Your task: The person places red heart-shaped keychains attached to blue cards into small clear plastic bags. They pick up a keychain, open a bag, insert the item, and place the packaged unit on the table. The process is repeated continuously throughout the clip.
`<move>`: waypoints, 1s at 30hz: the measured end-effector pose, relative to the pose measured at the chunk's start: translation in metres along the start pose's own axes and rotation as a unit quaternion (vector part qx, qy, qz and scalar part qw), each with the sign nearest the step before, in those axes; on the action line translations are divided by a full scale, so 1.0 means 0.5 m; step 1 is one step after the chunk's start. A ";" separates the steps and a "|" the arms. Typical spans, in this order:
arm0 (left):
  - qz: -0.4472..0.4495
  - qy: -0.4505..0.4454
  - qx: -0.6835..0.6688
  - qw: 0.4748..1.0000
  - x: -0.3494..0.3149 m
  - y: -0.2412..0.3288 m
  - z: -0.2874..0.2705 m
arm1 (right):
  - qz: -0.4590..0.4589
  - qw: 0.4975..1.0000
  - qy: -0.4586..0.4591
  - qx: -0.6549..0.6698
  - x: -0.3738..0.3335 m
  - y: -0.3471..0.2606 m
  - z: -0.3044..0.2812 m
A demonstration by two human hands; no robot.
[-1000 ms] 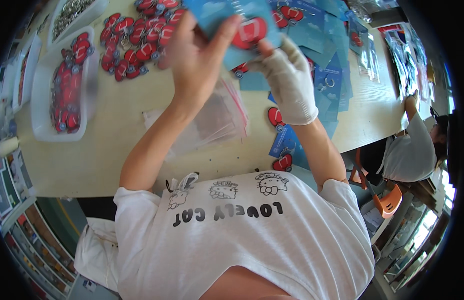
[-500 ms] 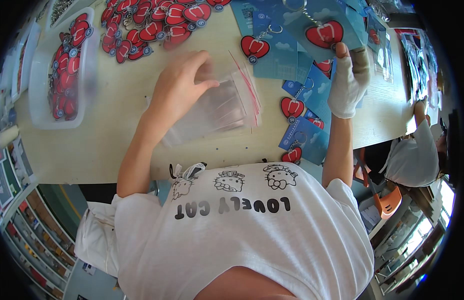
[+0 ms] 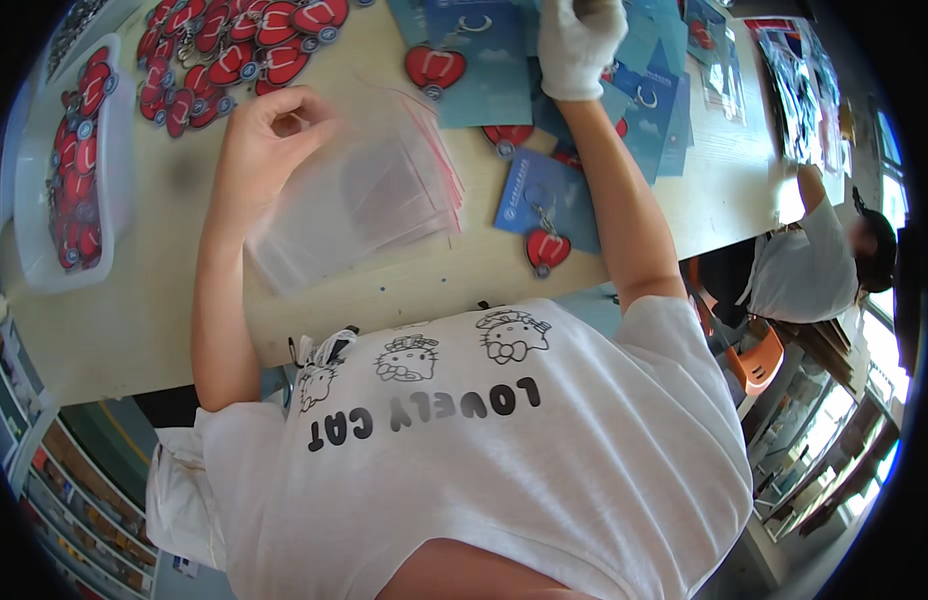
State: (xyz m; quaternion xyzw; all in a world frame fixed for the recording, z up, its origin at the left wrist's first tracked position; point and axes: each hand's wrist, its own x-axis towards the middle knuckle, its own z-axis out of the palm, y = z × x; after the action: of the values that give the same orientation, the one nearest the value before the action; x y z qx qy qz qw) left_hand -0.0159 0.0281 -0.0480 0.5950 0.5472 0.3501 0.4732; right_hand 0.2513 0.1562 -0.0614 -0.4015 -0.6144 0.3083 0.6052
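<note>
The curled left hand [image 3: 259, 145] is by thin, clear plastic bags [image 3: 334, 210], the right hand [image 3: 581, 48] fabric-gloved; what each holds, I cannot tell.

Table [image 3: 149, 335]: pale wood-look top. On it, left to right: translucent plastic bin [image 3: 31, 245] at the left side, loose heap of red keychains [image 3: 234, 60] toward the back, fanned stack of clear bags [image 3: 334, 200] with pinkish-red strips mid-table, then overlapping blue cards [image 3: 489, 85]. One blue card near the front edge, red keychain [image 3: 547, 250] on it. Clear packets [image 3: 722, 85] farther right.
</note>
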 end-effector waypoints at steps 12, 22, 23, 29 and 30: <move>-0.034 -0.041 -0.148 0.988 -0.001 0.027 -0.023 | 0.027 0.990 -0.078 -0.116 0.032 -0.176 -0.020; -0.075 -0.044 -0.216 0.973 -0.007 0.041 -0.013 | 0.150 0.945 -0.280 -0.083 -0.003 -0.190 -0.064; -0.075 -0.043 -0.212 0.973 -0.011 0.042 -0.013 | 0.156 0.941 -0.288 -0.084 -0.002 -0.196 -0.065; -0.061 -0.068 -0.200 0.976 -0.005 0.038 -0.012 | 0.174 0.913 -0.349 -0.117 0.012 -0.209 -0.083; -0.056 -0.077 -0.200 0.975 -0.004 0.036 -0.009 | 0.184 0.896 -0.381 -0.136 0.023 -0.218 -0.080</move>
State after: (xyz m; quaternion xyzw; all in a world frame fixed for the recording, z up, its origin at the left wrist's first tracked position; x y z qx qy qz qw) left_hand -0.0147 0.0279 -0.0291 0.4821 0.4607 0.3781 0.6421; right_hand 0.2785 0.1088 0.0420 -0.4377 -0.7491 0.4565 0.1970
